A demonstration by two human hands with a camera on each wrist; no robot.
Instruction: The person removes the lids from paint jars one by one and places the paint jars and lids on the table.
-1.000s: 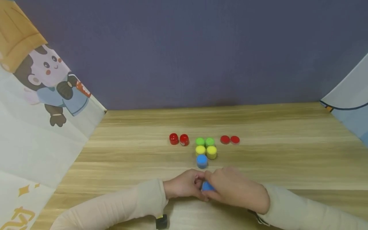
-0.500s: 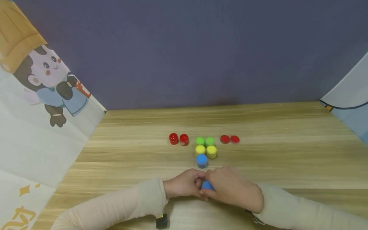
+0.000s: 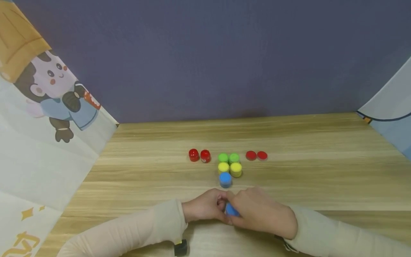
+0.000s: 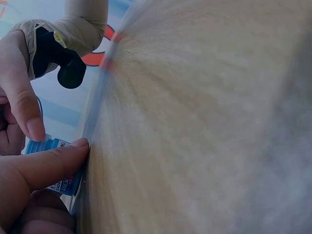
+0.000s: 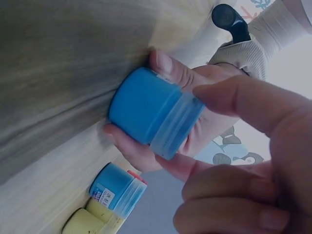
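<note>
Near the table's front, both hands are on one blue paint jar (image 3: 232,210). My left hand (image 3: 203,207) grips the jar's blue body (image 5: 141,105) between thumb and fingers, low against the table. From the other side my right hand (image 3: 264,214) pinches the clear rim of its lid (image 5: 178,124) with thumb and forefinger. The lid sits on the jar in the right wrist view. Just beyond the hands stands a second blue jar (image 3: 225,180) with its lid on. In the left wrist view, fingers cover much of the held jar (image 4: 68,183).
Behind the second blue jar are two yellow-lidded jars (image 3: 236,170) and two green-lidded jars (image 3: 234,158). Two red jars without lids (image 3: 205,156) stand to their left. Two red lids (image 3: 251,155) lie flat to their right. A dark wall (image 3: 224,64) bounds the wooden table (image 3: 144,171).
My right hand and wrist have shifted slightly left and back while on the lid, and more of the blue top shows now. My left hand stays in place around the jar.
</note>
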